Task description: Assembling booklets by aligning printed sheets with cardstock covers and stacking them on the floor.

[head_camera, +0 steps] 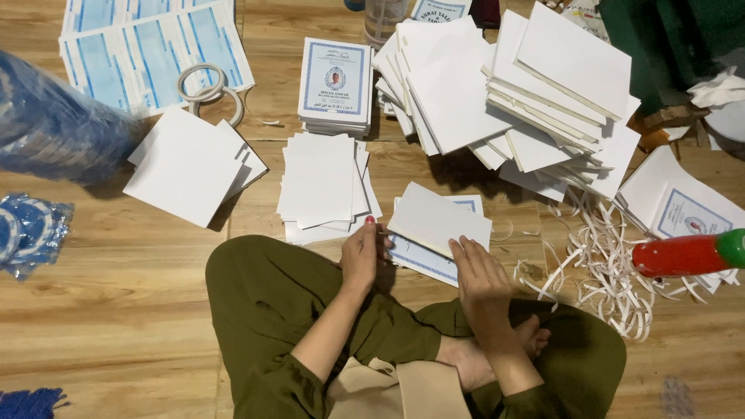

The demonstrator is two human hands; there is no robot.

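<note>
I sit cross-legged on a wooden floor in olive trousers. My left hand (pixel 363 252) grips the left edge of a thin white booklet (pixel 438 219) that I hold just above the floor. My right hand (pixel 479 273) rests with its fingers on the booklet's near right edge. Under the booklet lies a printed cover sheet with a blue border (pixel 423 260). A loose stack of white sheets (pixel 322 186) lies just left of it.
Tall leaning stacks of white booklets (pixel 535 85) stand at the back right, and a pile of blue-bordered printed booklets (pixel 335 81) behind the sheets. White paper strips (pixel 613 264) litter the right. A red bottle with a green cap (pixel 687 254), tape rolls (pixel 206 84) and a blue plastic bag (pixel 46 124) lie around.
</note>
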